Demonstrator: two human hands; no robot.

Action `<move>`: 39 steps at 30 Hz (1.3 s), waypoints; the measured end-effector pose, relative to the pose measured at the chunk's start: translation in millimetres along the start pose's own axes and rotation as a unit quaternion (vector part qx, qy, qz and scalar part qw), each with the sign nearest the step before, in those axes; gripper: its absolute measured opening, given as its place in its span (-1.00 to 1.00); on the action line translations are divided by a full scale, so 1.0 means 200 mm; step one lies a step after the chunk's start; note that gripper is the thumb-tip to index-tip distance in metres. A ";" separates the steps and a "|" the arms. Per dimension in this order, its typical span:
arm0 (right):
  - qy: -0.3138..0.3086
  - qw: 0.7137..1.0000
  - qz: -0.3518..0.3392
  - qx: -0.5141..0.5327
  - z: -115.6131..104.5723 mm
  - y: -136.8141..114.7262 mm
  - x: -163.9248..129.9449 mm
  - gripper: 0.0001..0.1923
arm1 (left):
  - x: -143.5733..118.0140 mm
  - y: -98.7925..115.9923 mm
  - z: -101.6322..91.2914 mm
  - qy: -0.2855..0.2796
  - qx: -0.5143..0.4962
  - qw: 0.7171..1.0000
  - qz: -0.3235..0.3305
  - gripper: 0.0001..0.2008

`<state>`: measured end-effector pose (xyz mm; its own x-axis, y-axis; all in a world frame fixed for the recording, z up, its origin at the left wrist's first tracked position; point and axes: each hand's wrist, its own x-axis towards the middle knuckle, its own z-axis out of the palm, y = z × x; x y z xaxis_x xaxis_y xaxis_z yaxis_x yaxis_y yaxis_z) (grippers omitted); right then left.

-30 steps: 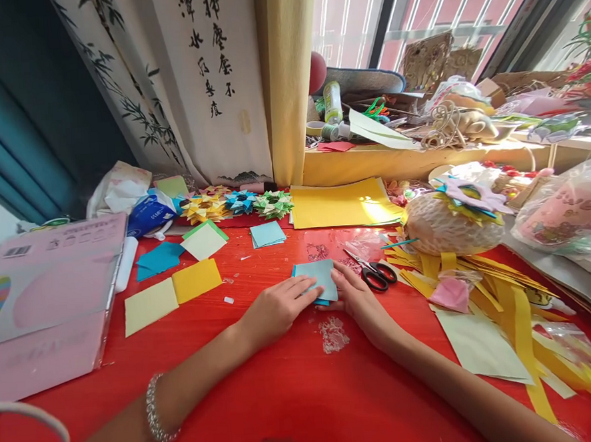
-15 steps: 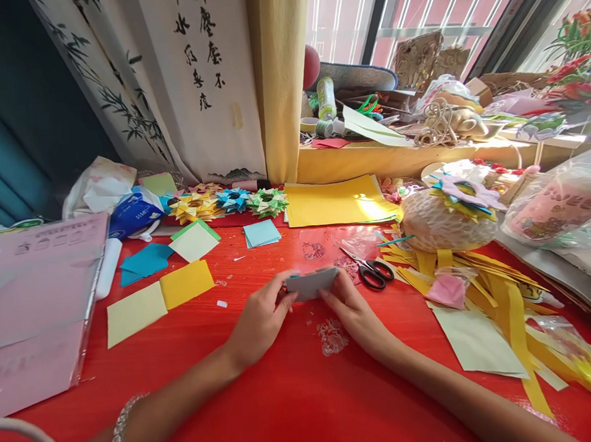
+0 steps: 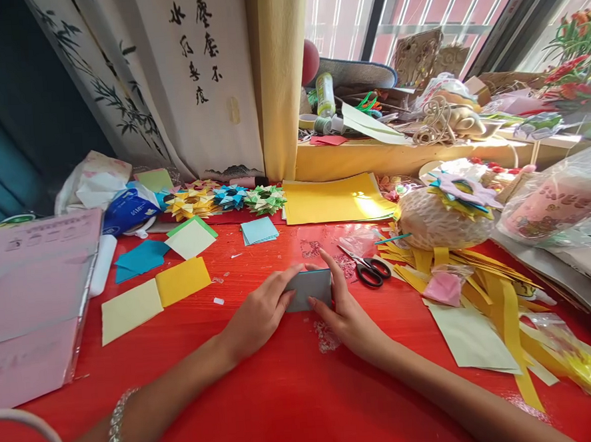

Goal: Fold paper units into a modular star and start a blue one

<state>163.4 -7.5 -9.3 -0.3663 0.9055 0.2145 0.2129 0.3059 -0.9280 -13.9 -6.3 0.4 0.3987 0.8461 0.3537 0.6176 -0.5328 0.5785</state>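
At frame centre both hands, left hand and right hand, pinch the blue paper by its side edges above bare red worktop, scissors just right.

My left hand and right hand sit close together, fingers bent and pinching, with both arms stretched out behind them.

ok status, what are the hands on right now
Left hand and right hand both hold the blue paper, stood on edge over the red table. Scissors lie just right of it, not touching.
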 end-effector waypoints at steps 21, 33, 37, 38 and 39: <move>-0.006 0.983 0.089 0.158 -0.03 0.00 0.02 -0.69 | 0.02 0.03 -0.18 0.069 0.025 0.997 0.026 -0.76; 0.021 0.998 0.024 -0.048 -0.01 -0.04 0.00 -0.57 | 0.02 0.05 -0.14 0.025 -0.004 0.997 -0.075 -0.78; -0.003 0.998 0.040 -0.048 -0.01 -0.03 -0.01 -0.46 | 0.02 0.00 -0.11 0.013 0.047 0.999 -0.017 -0.70; -0.009 0.998 0.042 -0.048 0.00 -0.02 -0.01 -0.47 | 0.01 -0.01 -0.10 0.007 0.051 0.999 -0.003 -0.67; -0.013 0.998 0.040 -0.048 0.00 -0.02 -0.01 -0.49 | 0.01 -0.02 -0.10 -0.001 0.052 0.999 0.013 -0.65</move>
<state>163.6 -9.4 -6.3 -0.3673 0.9207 0.1318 0.3275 0.2606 -0.9082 -28.6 -2.3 13.7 0.4165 0.8320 0.3664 0.6741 -0.5530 0.4897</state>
